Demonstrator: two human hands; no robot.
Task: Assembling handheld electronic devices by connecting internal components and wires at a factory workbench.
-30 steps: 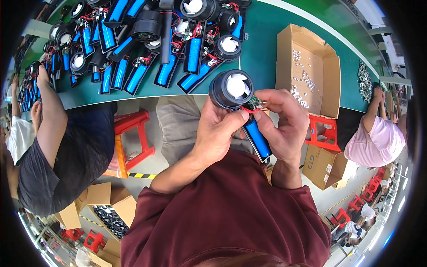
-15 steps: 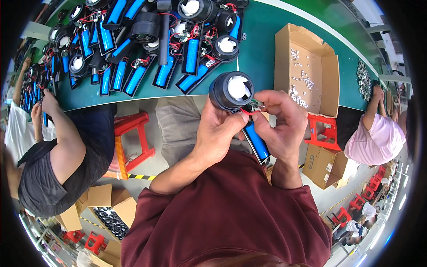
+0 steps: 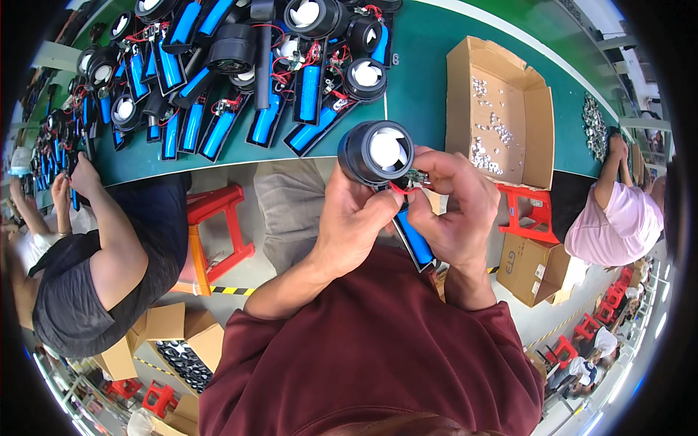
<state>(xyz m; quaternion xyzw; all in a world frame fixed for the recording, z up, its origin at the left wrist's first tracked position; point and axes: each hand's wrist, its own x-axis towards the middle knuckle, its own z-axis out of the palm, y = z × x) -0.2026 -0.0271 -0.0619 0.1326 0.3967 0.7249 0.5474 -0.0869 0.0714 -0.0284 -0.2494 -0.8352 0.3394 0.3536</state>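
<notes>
Just off the table's near edge I hold a half-open handheld fan unit [image 3: 353,154] with a round black head, white blades and a blue battery [image 3: 414,237] in its handle. My left hand [image 3: 349,221] is closed around the neck below the head, thumb laid along the red wires [image 3: 399,190]. Beside it, my right hand [image 3: 459,203] pinches at a small green circuit board [image 3: 417,176] that sits by the wires between head and battery. Fingers partly hide the board and the upper handle.
Many similar fan units [image 3: 309,93] lie heaped on the green table [image 3: 420,73] at the back left. A cardboard tray [image 3: 536,149] with small metal parts stands at right. Co-workers sit on both sides, near red stools [image 3: 231,225] and an open carton [image 3: 166,320].
The fan unit and both hands have shifted very slightly left. My right fingers stay at the circuit board. At left, the co-worker's arm has moved a little.
</notes>
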